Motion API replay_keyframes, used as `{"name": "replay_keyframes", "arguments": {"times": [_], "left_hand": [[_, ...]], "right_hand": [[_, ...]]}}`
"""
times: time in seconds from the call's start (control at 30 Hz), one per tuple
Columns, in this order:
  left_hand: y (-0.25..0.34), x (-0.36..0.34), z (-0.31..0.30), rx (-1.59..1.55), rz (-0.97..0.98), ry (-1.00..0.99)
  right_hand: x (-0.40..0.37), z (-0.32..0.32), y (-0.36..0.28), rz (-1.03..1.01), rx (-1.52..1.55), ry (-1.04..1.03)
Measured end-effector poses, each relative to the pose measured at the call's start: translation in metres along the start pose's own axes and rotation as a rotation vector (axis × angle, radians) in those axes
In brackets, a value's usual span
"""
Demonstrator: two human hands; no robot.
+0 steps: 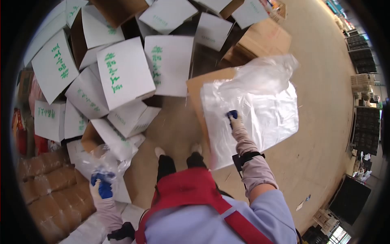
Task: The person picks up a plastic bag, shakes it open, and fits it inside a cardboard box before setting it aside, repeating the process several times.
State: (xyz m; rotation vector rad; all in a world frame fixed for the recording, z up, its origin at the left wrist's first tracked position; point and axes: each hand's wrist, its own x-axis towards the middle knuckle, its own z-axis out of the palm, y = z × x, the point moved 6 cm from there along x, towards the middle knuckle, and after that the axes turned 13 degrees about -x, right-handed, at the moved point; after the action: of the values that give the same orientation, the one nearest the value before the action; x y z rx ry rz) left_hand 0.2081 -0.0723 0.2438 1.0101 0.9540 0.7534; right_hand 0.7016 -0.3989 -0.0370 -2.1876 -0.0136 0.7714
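Note:
My left hand (pixel 102 185), in a blue and white glove, is closed on a crumpled clear plastic bag (pixel 99 162) at the lower left, beside white cartons. On the right, a stack of clear plastic bags (pixel 252 130) lies flat over brown cardboard (pixel 196 91). My right hand (pixel 233 116), gloved the same way, is on the stack with its fingers curled onto the top plastic. A loose, puffed-up clear bag (pixel 264 77) rises at the stack's far end.
White cartons with green print (pixel 126 69) are piled at the front and left, several with open flaps. A brown carton (pixel 266 38) stands beyond the stack. Taped brown packages (pixel 57 183) lie at the lower left. Dark crates (pixel 361 124) line the far right.

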Motion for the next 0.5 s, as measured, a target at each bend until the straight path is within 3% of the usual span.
{"name": "replay_keyframes", "arguments": {"times": [0.03, 0.1, 0.13, 0.2, 0.23, 0.3, 0.33, 0.43, 0.47, 0.5], "left_hand": [[-0.004, -0.008, 0.023, 0.0, -0.1, 0.023], [-0.018, -0.007, 0.053, -0.044, -0.268, 0.042], [-0.036, -0.004, 0.027, -0.155, -0.315, -0.144], [-0.046, -0.003, 0.042, -0.132, -0.363, -0.136], [-0.053, -0.005, 0.054, -0.1, -0.408, -0.138], [-0.058, -0.006, 0.071, 0.019, -0.37, -0.11], [-0.061, -0.006, 0.079, -0.011, -0.351, -0.154], [-0.072, 0.003, 0.061, -0.013, -0.411, -0.201], [-0.066, 0.005, 0.076, -0.146, -0.316, -0.134], [-0.051, 0.008, 0.094, -0.197, -0.37, -0.141]], "right_hand": [[-0.013, -0.005, 0.025, 0.168, -0.027, -0.001], [-0.021, -0.011, 0.041, 0.034, -0.071, -0.031], [-0.021, -0.017, 0.047, 0.028, -0.074, -0.027], [-0.032, -0.027, 0.052, 0.048, -0.249, -0.032], [-0.002, -0.022, 0.105, 0.016, -0.122, -0.036], [-0.009, -0.03, 0.12, 0.152, 0.181, -0.037], [-0.015, -0.04, 0.122, 0.157, -0.155, -0.067], [-0.088, -0.055, 0.047, 0.285, -0.334, -0.154], [-0.068, -0.055, 0.093, 0.069, 0.422, -0.254], [-0.105, -0.071, 0.028, -0.075, 0.864, -0.214]]}}
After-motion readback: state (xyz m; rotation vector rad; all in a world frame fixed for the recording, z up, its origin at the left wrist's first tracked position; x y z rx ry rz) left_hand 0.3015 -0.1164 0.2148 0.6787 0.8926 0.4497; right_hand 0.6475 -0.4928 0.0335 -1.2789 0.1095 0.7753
